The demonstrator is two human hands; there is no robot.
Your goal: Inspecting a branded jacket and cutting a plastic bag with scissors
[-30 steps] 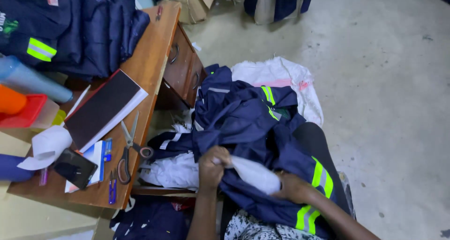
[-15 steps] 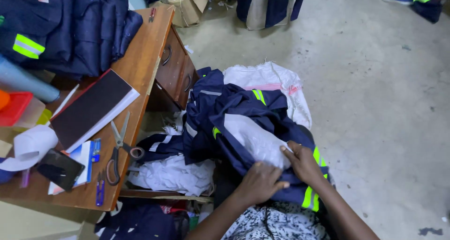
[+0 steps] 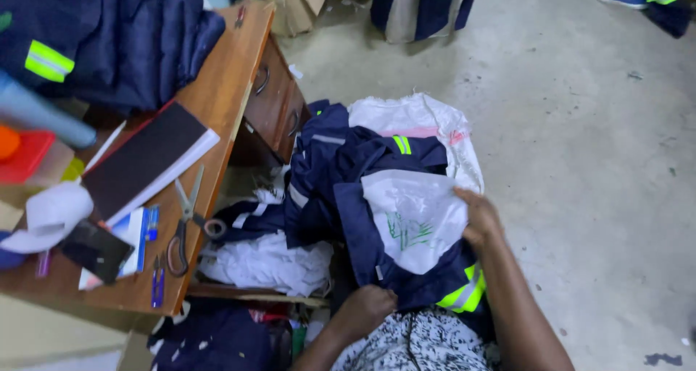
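Holding the jacket (image 3: pixel 362 197) flat works best: right hand (image 3: pixel 478 215) fingers lie together on its white lining (image 3: pixel 413 219), left hand (image 3: pixel 366 309) clamped on the hem.

Dim, even indoor light (soft shadows), slightly blurred, stretched at edges.
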